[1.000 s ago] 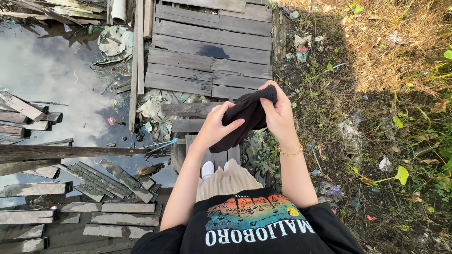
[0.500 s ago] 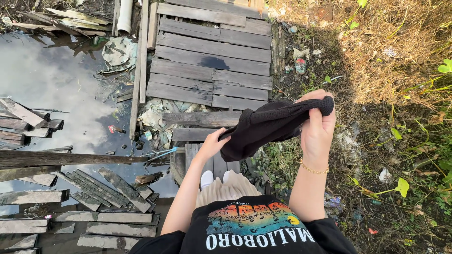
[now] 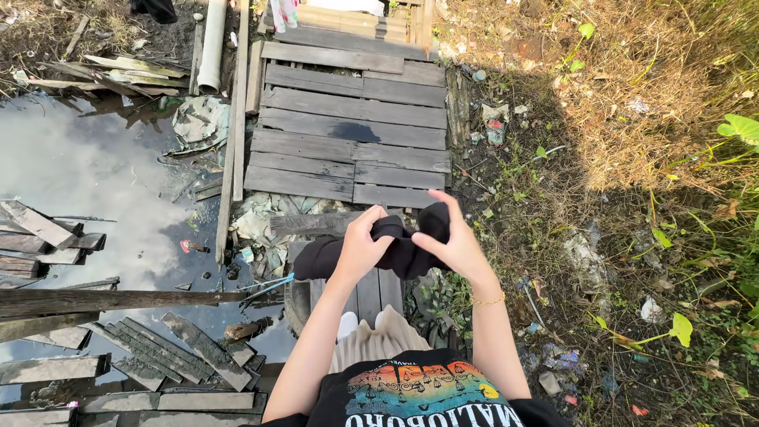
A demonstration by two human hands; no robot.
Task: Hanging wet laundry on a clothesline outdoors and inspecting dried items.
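Clearly both the left hand (image 3: 360, 243) and right hand (image 3: 455, 247) are closed on the black cloth (image 3: 399, 251) at waist height above the plank walkway (image 3: 348, 134), so gripping firmly and keeping it off the murky water (image 3: 95, 182) seems wise.

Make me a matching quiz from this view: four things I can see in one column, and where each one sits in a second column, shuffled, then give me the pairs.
Things
1. crumpled black cloth garment
2. grey weathered wooden plank walkway
3. pale plastic pipe
4. thin gold bracelet

Places
A. lying at the top, left of the planks
B. on the right hand's wrist
C. held between both hands, the left hand gripping too
D. straight ahead, between the dark pool of water and the dry grass bank

Pairs: 1-C, 2-D, 3-A, 4-B
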